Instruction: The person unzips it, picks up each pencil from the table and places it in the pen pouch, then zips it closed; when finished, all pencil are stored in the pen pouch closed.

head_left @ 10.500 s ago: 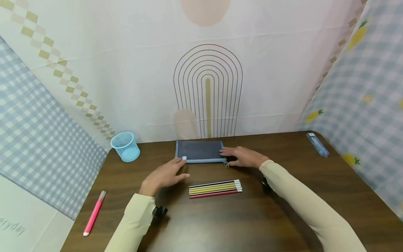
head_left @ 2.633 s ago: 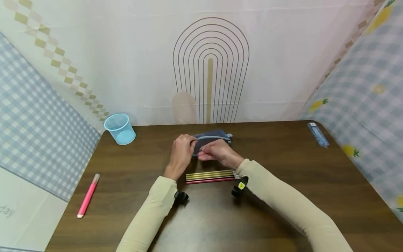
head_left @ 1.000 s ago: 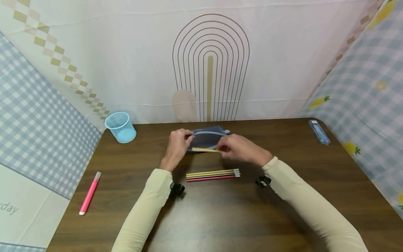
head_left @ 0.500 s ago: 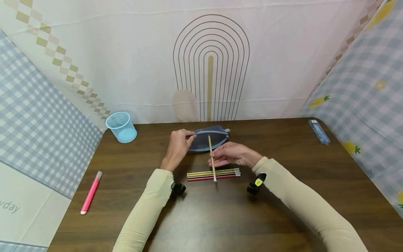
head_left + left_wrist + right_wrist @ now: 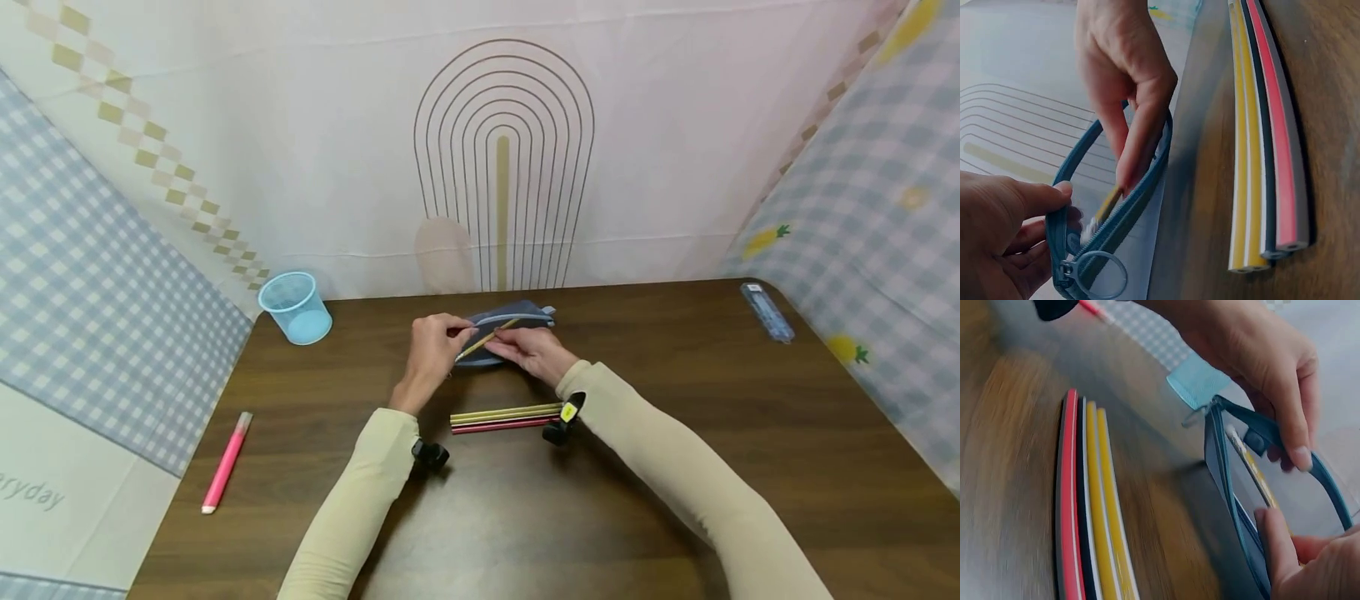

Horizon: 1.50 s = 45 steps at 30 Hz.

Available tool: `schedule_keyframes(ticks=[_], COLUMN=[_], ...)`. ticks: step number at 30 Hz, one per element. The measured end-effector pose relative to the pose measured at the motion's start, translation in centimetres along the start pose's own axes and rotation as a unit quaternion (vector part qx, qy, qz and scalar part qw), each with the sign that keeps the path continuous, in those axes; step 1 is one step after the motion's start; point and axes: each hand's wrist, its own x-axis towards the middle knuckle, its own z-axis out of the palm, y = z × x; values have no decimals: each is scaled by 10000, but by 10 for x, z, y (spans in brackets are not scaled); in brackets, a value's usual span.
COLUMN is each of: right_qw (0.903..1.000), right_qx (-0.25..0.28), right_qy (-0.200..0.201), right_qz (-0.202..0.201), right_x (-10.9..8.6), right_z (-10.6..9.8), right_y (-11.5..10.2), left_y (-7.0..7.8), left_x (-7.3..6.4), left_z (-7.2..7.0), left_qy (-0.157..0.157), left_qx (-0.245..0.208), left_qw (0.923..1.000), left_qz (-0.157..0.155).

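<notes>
A dark blue mesh zipper pouch (image 5: 522, 309) lies near the table's back edge, its zipper spread wide. My left hand (image 5: 429, 352) pinches the pouch's rim near the zipper pull ring (image 5: 1101, 275). With thumb and fingers, my right hand (image 5: 538, 352) holds a yellow striped pencil (image 5: 478, 344) at the pouch's mouth. In the right wrist view that pencil (image 5: 1252, 467) slants inside the zipper opening, its eraser end towards my left hand. Several striped pencils (image 5: 495, 419), yellow, black and red, lie side by side in front of the pouch; my right wrist covers their right ends.
A light blue mesh cup (image 5: 300, 317) stands at the back left. A pink marker (image 5: 227, 463) lies near the left edge of the brown table (image 5: 495, 517). At the far right is a clear blue packet (image 5: 767, 312). Patterned cloth (image 5: 360, 167) hangs behind.
The right hand took a pencil from the row and carried it to the pouch, which was flat and zipped at first. Since half a second ago, the pencil has turned to slant across the opening.
</notes>
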Motion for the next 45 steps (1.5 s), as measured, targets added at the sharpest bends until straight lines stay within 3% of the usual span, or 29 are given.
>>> schedule_keyframes(ticks=[5, 9, 13, 20, 27, 29, 31, 32, 33, 34, 35, 36, 37, 39, 40, 41, 42, 43, 45], right_qw=[9986, 9939, 9898, 9918, 9975, 9987, 9964, 9911, 9799, 9606, 9276, 8770, 8127, 6707, 6064, 5535, 5159, 4988, 4843], right_qx=[282, 276, 249, 169, 137, -90, -736, -1232, -1864, -2592, -3460, -4416, -5307, -6655, -7085, -7376, -7565, -7660, -7811], right_qy=[211, 697, 1020, 816, 396, 259, 25, -172, -388, -654, -967, -1297, -1624, -2036, -2162, -2252, -2321, -2349, -2264], right_qz=[-396, -806, -963, -965, -571, -428, -418, -474, -592, -757, -1025, -1375, -1776, -2565, -2890, -3145, -3283, -3306, -3225], right_x=[9, 16, 23, 31, 14, 5, -6, -12, -18, -24, -30, -35, -41, -51, -55, -58, -62, -64, -66], right_z=[16, 27, 31, 25, 20, 15, 8, 3, -1, -6, -11, -16, -20, -27, -29, -31, -31, -32, -33], right_y=[10, 19, 23, 18, 14, 13, 11, 10, 8, 5, 3, 1, -1, -4, -4, -4, -3, -1, 2], left_y=[-3, -2, 0, 2, 0, -2, -3, -4, -4, -5, -6, -6, -6, -7, -7, -7, -7, -6, -6], left_x=[-3, -5, -5, -4, -2, -2, -1, 0, 0, 1, 1, 1, 1, 1, 1, 1, 1, 2, 2], left_z=[2, 4, 6, 7, 6, 6, 5, 5, 4, 4, 3, 3, 3, 3, 3, 3, 4, 5, 7], left_qy=[178, 337, 366, 293, 200, 177, 203, 239, 284, 335, 370, 402, 416, 371, 341, 316, 299, 276, 230], left_qx=[-240, -308, -309, -218, -255, -262, -272, -296, -336, -381, -419, -463, -495, -544, -548, -542, -547, -546, -555], left_qw=[9995, 9990, 9988, 9993, 9994, 9995, 9994, 9992, 9989, 9986, 9983, 9979, 9977, 9976, 9977, 9979, 9979, 9980, 9981], left_qz=[-93, -25, 27, 128, 84, 93, 120, 136, 157, 177, 188, 205, 212, 202, 189, 175, 160, 141, 118])
